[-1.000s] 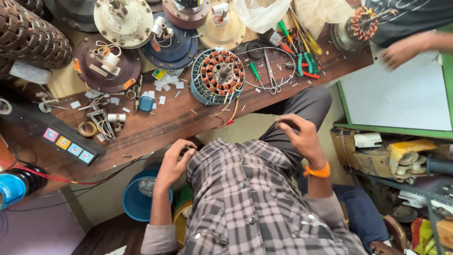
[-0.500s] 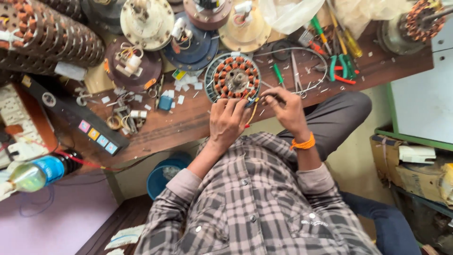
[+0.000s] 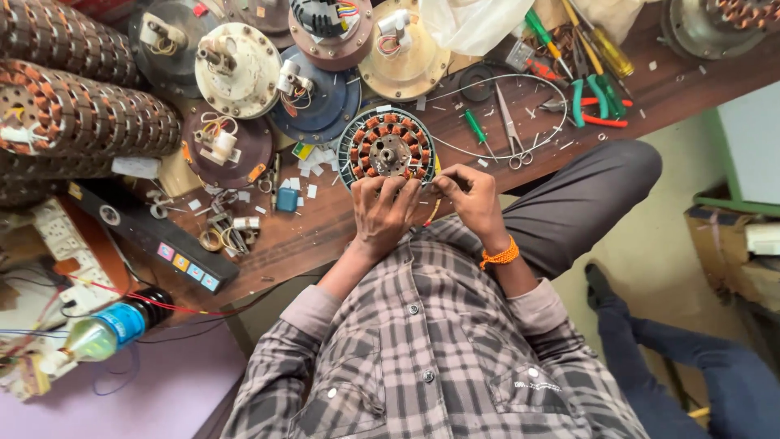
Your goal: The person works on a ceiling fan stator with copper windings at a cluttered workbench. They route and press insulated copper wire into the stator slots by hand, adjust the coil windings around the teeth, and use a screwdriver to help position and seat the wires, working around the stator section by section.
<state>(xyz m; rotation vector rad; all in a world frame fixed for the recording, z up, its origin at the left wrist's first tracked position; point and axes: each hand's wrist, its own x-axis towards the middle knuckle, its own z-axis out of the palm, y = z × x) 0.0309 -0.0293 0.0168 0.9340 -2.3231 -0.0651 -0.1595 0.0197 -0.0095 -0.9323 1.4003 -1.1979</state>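
A round motor stator (image 3: 388,146) with copper windings lies on the brown wooden bench (image 3: 325,236), near its front edge. My left hand (image 3: 382,213) rests its fingertips on the stator's near rim and grips it. My right hand (image 3: 470,197), with an orange band at the wrist, is pinched shut beside the stator's lower right edge. It seems to hold the thin wire leads (image 3: 435,213) that come off the stator. Both forearms wear a checked shirt.
Scissors (image 3: 510,134), a green screwdriver (image 3: 475,130) and green-handled pliers (image 3: 589,97) lie right of the stator. Round motor covers (image 3: 238,69) and stacked stators (image 3: 89,118) fill the back left. A black switch strip (image 3: 154,240), a bottle (image 3: 101,333) and another person's blue-trousered leg (image 3: 674,358) are nearby.
Both hands rose from my lap to the stator. Half a second ago they had just reached it; now they have closed on its near rim and wires.
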